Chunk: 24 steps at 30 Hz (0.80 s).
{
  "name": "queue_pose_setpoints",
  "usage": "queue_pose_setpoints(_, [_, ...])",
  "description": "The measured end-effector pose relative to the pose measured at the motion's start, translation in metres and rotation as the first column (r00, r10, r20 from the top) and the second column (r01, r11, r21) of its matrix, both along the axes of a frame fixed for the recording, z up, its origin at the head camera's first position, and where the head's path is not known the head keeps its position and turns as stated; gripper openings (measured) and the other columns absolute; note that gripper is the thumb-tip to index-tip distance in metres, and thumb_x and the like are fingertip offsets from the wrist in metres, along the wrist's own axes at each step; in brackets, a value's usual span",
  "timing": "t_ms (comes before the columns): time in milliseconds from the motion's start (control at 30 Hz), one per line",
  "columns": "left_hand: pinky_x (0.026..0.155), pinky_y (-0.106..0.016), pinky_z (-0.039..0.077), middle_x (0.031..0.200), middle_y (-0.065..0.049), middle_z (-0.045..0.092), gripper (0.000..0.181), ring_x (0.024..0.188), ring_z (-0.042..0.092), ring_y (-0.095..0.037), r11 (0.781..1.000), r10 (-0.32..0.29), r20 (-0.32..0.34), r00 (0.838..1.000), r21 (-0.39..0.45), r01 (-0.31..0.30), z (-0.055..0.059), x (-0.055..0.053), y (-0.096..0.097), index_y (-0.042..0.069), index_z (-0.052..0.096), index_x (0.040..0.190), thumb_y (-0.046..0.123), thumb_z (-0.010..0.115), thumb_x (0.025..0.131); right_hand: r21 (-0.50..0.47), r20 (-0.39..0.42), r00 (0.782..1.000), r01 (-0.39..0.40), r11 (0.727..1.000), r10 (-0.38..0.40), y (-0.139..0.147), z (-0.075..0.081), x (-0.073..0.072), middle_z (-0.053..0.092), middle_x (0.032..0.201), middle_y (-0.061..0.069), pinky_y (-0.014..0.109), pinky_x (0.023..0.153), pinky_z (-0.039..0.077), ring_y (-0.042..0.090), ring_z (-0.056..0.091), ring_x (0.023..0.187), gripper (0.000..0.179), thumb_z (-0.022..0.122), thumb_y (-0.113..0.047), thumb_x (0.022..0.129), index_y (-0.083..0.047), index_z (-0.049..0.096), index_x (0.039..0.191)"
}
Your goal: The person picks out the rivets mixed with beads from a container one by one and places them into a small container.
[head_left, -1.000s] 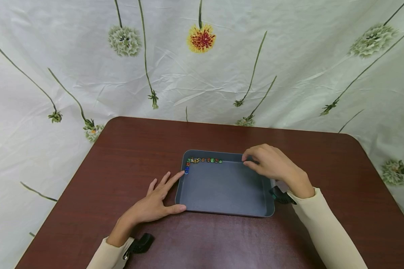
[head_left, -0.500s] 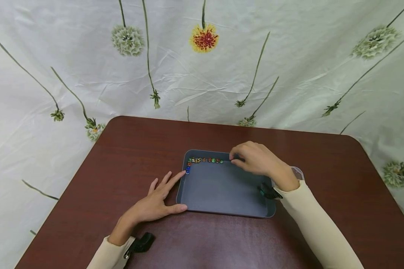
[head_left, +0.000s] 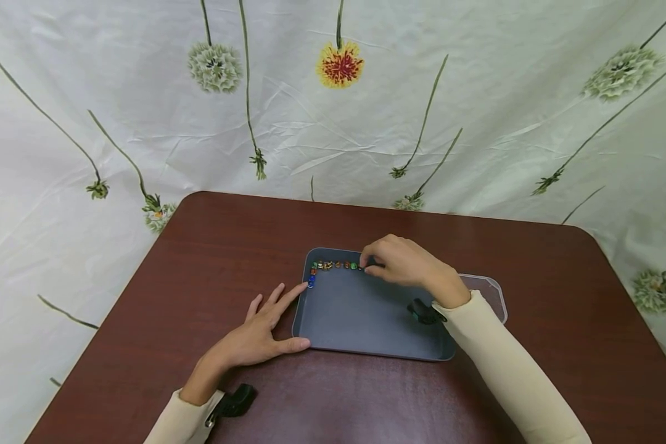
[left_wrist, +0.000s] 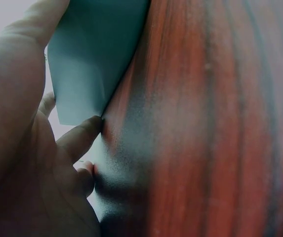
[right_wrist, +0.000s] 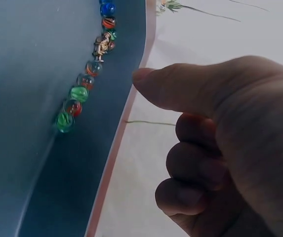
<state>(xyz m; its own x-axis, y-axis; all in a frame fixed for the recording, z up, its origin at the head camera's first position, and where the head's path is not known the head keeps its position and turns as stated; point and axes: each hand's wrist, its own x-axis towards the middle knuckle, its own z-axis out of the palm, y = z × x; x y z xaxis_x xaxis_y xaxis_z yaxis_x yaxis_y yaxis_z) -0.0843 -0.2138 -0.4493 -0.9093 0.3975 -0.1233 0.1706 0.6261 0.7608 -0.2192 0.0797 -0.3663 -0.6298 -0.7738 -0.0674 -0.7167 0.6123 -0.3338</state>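
A dark grey tray (head_left: 366, 327) holds a row of glass marbles (right_wrist: 79, 93) along its far side, bending at the far left corner to blue ones (head_left: 311, 281). Among them stand small gold figures (right_wrist: 101, 47). My left hand (head_left: 255, 336) is spread, index fingertip at the tray's left rim and thumb at its near left corner. Over the row's right end is my right hand (head_left: 402, 262), its thumb (right_wrist: 166, 86) reaching forward and other fingers curled. The right index tip is hidden in the wrist view; I cannot tell whether it pinches something.
A clear plastic container (head_left: 491, 293) sits just right of the tray, partly behind the right forearm. Everything rests on a reddish-brown wooden table (head_left: 244, 228). A white cloth (head_left: 288, 123) printed with flowers hangs behind it.
My right hand has moved left along the tray's far side to the end of the marble row, uncovering the clear container. The left hand keeps its place at the tray.
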Motion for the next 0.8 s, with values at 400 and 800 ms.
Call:
queue_pose_setpoints(400, [0.116, -0.066, -0.01, 0.167, -0.008, 0.02, 0.094, 0.156, 0.001, -0.038, 1.0, 0.003, -0.001, 1.0, -0.002, -0.003, -0.001, 0.0, -0.001, 0.037, 0.015, 0.161, 0.052, 0.073, 0.088, 0.008, 0.06, 0.998, -0.018, 1.0, 0.018, -0.023, -0.012, -0.008, 0.068, 0.088, -0.005, 0.023, 0.057, 0.039, 0.008, 0.049, 0.064, 0.015, 0.069, -0.018, 0.097, -0.014, 0.075, 0.11])
queue_pose_setpoints(800, [0.116, -0.066, -0.01, 0.167, -0.01, 0.02, 0.094, 0.156, 0.001, -0.038, 1.0, 0.002, 0.003, 1.0, 0.003, -0.002, -0.001, 0.0, 0.0, 0.036, 0.016, 0.161, 0.051, 0.073, 0.089, 0.052, 0.032, 0.999, -0.014, 0.999, 0.012, -0.048, -0.024, -0.012, 0.069, 0.092, -0.004, 0.026, 0.062, 0.046, 0.01, 0.054, 0.07, 0.017, 0.069, -0.021, 0.097, -0.016, 0.074, 0.113])
